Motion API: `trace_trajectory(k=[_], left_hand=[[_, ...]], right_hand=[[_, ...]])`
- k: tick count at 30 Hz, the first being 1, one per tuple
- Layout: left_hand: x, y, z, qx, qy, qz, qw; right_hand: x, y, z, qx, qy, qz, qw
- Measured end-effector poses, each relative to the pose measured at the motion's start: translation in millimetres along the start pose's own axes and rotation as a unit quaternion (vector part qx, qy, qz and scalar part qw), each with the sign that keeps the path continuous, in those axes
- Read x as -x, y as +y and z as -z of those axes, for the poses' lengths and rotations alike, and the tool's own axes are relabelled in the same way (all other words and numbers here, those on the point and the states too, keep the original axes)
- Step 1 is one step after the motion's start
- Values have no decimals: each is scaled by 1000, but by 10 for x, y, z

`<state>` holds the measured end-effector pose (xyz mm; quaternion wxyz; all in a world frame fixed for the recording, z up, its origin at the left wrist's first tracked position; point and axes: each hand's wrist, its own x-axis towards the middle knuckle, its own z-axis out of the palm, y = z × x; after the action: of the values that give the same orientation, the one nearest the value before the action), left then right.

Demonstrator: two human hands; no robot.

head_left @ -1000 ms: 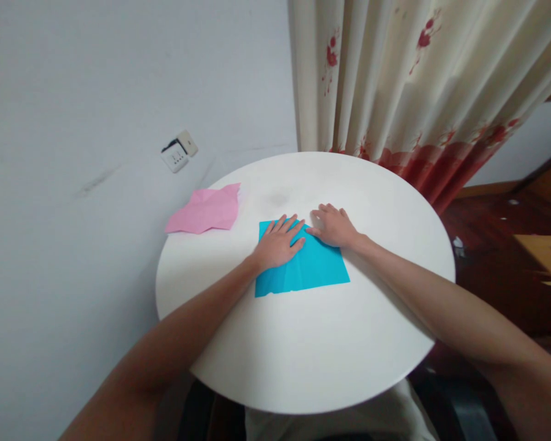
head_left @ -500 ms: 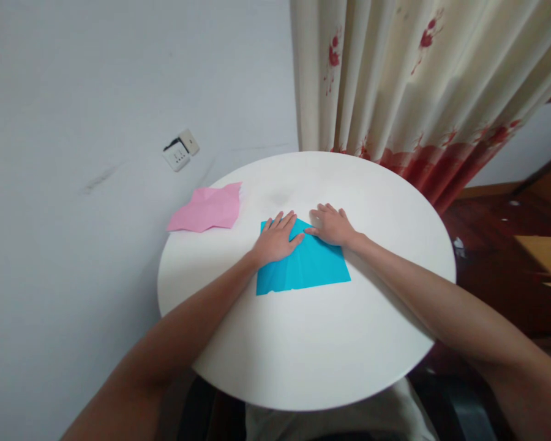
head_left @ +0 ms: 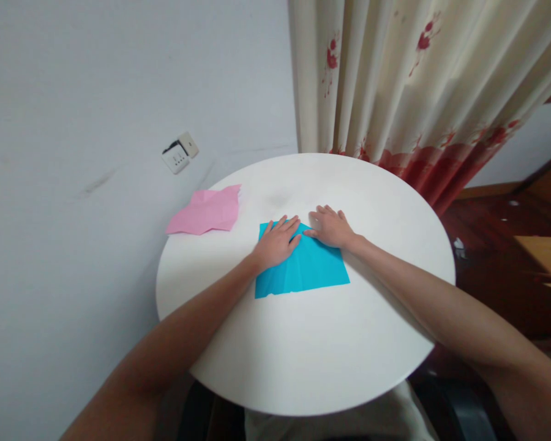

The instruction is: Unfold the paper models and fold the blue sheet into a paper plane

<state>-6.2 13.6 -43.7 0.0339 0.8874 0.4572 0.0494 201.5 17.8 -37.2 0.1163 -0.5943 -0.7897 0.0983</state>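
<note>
A blue sheet (head_left: 312,266) lies on the round white table (head_left: 303,349), with an uneven near edge and faint creases. On its upper left part rests my left hand (head_left: 278,244), palm down with the fingers spread. My right hand (head_left: 331,226) is at the sheet's upper right edge, fingers apart and slightly bent, partly on the sheet and partly over the white tabletop. Both hands cover parts of the sheet's far side. A pink sheet (head_left: 206,211) with a ragged right edge lies at the table's far left, touched by neither hand.
A pale wall (head_left: 73,92) with a socket (head_left: 177,158) stands behind and left of the table. Cream and red curtains (head_left: 395,92) hang behind it. At the right, a wooden surface (head_left: 544,257) is above the dark red floor.
The fingers of my left hand have shifted slightly to the right on the blue sheet. My right hand looks nearly unchanged.
</note>
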Motion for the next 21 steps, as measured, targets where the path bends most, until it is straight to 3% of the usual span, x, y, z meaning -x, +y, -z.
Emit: trace_trajectory(k=[3,8,13,19,21], left_hand=[[-9,-10,-5,1,-9,7,1000],[-14,-26,-18,7,-18,10,1000],[-16,-40,-26,6,-25,11,1000],[-11,-39,0,10,-33,11,999],[-10,-39,6,12,-33,11,999]], right_hand=[[-11,23,29,-2,-16,-11,1000],[-27,182,182,-5,-93,-50,994],[-39,378,311,1,-155,-42,987],[-34,556,340,-8,-171,-3,985],[-41,596,316,-4,-147,11,989]])
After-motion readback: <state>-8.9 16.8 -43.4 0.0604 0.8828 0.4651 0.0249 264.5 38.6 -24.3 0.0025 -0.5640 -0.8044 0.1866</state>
